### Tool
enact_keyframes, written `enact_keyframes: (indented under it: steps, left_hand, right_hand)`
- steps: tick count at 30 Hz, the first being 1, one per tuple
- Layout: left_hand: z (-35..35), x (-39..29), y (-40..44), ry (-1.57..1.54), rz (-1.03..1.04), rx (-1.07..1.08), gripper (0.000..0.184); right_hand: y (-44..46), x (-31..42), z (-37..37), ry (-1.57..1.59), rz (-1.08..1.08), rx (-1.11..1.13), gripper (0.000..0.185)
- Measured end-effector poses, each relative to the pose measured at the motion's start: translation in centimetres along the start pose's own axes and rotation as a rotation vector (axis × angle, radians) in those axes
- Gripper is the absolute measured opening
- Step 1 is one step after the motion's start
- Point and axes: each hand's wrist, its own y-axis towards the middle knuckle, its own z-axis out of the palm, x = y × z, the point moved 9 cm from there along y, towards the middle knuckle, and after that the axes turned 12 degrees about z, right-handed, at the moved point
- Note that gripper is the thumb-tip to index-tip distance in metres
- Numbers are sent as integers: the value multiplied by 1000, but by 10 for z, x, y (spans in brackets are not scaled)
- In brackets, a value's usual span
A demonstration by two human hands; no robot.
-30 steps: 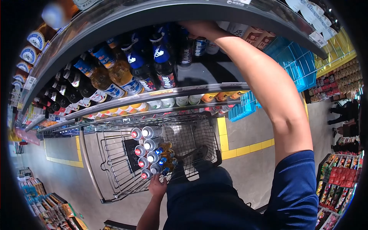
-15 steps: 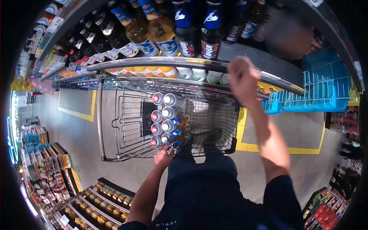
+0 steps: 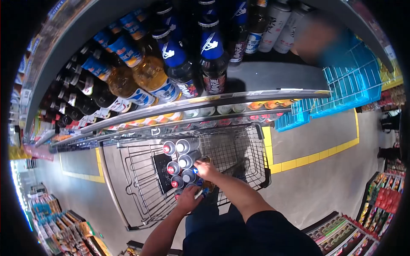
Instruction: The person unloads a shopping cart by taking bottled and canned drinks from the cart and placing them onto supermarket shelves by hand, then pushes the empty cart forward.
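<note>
Inside a shopping cart (image 3: 122, 167), several silver-topped cans with red caps (image 3: 168, 148) stand beside several with white caps (image 3: 183, 146). Amber bottles with blue caps (image 3: 205, 193) are at their right side, partly hidden by my hands. My right hand (image 3: 206, 170) reaches down among them, its fingers closed at the top of a blue-capped bottle; the exact grip is partly covered. At the near end of the group, my left hand (image 3: 188, 199) rests against the cans and a blue-capped bottle, thumb and fingers apart.
A shelf edge (image 3: 205, 100) runs above the cart's far side. On it stand dark bottles with blue necks (image 3: 212, 53), amber bottles (image 3: 149, 81) and white cans (image 3: 274, 27). Blue wire baskets (image 3: 350, 85) hang at the right. Yellow lines (image 3: 307, 160) mark the floor.
My right hand has come down from the shelf edge to the bottles in the cart. My left hand stays beside the group. The view has shifted, so the shelf looks larger.
</note>
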Motion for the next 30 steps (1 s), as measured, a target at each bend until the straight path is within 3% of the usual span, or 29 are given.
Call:
enact_keyframes:
  steps: [4,6,7,8,9,10,12,13,14,16,18,20,22,24,27,28,30]
  left_hand:
    - [-12,4,4,11,50,2,43]
    - [-14,3,6,46,44,28,43]
    - [-14,3,6,61,12,41,43]
    - [-13,2,7,73,-22,55,42]
    - [-5,2,10,70,-20,93,56]
    - [1,-7,14,64,-8,90,56]
    - [-6,-40,34,90,110,-135,74]
    - [-3,-56,48,-16,222,-174,90]
    - [-3,-74,61,-20,231,-179,90]
    - [-25,-129,86,-12,295,-310,91]
    - [-67,-184,103,-175,428,-446,93]
    - [-99,-226,124,-239,528,-466,92]
    - [-136,-272,140,-96,630,-578,92]
    - [-167,-306,160,-127,625,-589,91]
    - [-191,-326,195,-102,647,-621,90]
    - [-194,-332,199,-47,670,-638,90]
    - [-188,-333,203,-73,664,-597,86]
  right_hand:
    - [-7,-4,-4,54,-47,-65,50]
    - [-23,-32,-22,344,139,-156,45]
    - [-42,-44,-47,519,133,-374,41]
    - [-54,-47,-63,508,135,-387,41]
    - [-76,-54,-81,606,234,-427,39]
    - [-100,-61,-100,702,334,-466,37]
    - [-135,-62,-139,661,320,-570,34]
    - [-162,-56,-172,692,195,-765,33]
    - [-196,-50,-203,719,67,-955,32]
    - [-230,-69,-236,969,317,-758,27]
    - [-277,-45,-310,1144,337,-767,21]
    - [-311,-27,-378,1166,6,-921,17]
    - [-330,-23,-429,1176,-138,-941,18]
    - [-340,-17,-473,1142,-231,-1016,19]
    - [-333,-17,-520,764,-353,-1165,22]
    - [-323,-10,-533,905,-313,-1098,22]
    - [-301,-14,-556,841,-284,-1089,20]
